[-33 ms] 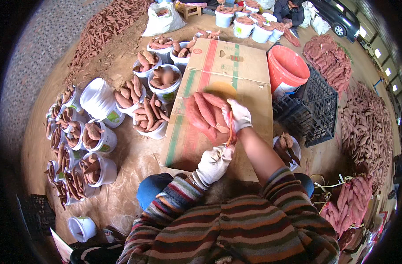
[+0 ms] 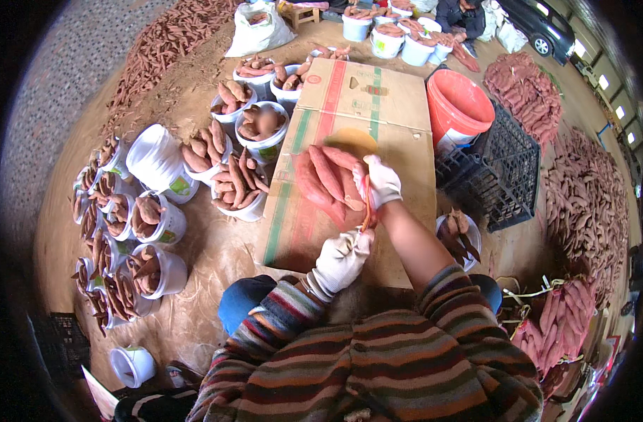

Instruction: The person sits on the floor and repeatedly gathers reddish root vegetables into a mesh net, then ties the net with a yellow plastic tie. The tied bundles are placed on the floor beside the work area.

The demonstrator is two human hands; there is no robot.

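Several reddish sweet potatoes [image 2: 327, 174] lie bunched together on a cardboard sheet [image 2: 406, 232], in what looks like a thin red net bag [image 2: 344, 219]. Its gathered neck, a narrow reddish-orange twist [image 2: 368, 204], runs between my two hands. My left hand [image 2: 341, 260], in a white knitted glove, is closed on the lower end of this neck, close to my body. Higher up and to the right, my right hand [image 2: 381, 183], also gloved in white, grips the neck beside the sweet potatoes. The fingertips and what lies under them are partly hidden.
White buckets of sweet potatoes [image 2: 160, 271] crowd the left. Right of the cardboard stand a red bucket [image 2: 462, 98] and black crates [image 2: 508, 176]. Larger heaps [image 2: 589, 204] and filled net bags [image 2: 564, 323] lie farther right. Another person [image 2: 462, 21] sits at the back.
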